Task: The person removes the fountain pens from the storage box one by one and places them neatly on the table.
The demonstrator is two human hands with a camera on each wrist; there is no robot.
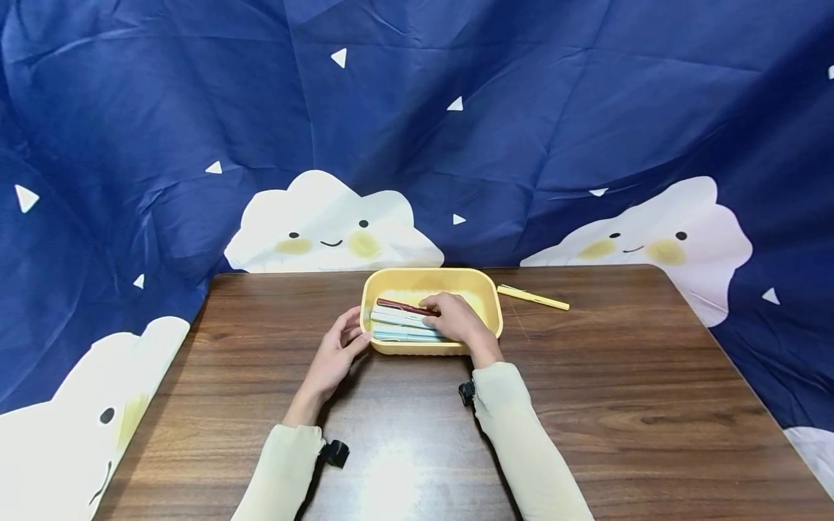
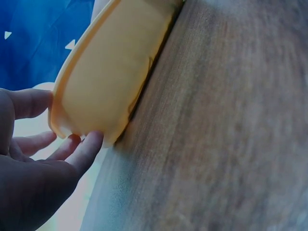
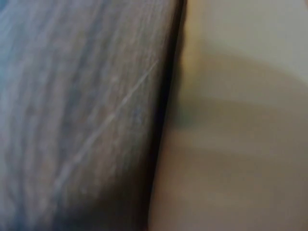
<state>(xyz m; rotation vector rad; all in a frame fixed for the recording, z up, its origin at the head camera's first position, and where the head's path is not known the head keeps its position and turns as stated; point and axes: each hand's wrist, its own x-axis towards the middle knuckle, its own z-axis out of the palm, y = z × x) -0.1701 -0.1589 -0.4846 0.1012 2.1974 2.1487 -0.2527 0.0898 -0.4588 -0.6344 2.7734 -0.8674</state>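
Note:
A yellow plastic bin (image 1: pixel 483 293) stands near the table's back edge. Inside it, at the left, lie a dark red pen (image 1: pixel 397 307), a white pen (image 1: pixel 394 317) and light blue pens (image 1: pixel 400 333), side by side. My left hand (image 1: pixel 334 358) holds the bin's left end, its fingers about the front left corner; in the left wrist view, fingertips touch the rim and outer wall. My right hand (image 1: pixel 459 318) reaches over the front wall and pinches the right end of the dark red pen. The right wrist view is blurred and shows only the bin wall (image 3: pixel 240 144) and tabletop.
A yellow pen (image 1: pixel 534 297) lies on the table right of the bin. The brown wood-grain table (image 1: pixel 619 391) ends at the back against a blue curtain (image 1: pixel 417 145) with white cloud faces. Black camera bands (image 1: pixel 335 453) sit on both wrists.

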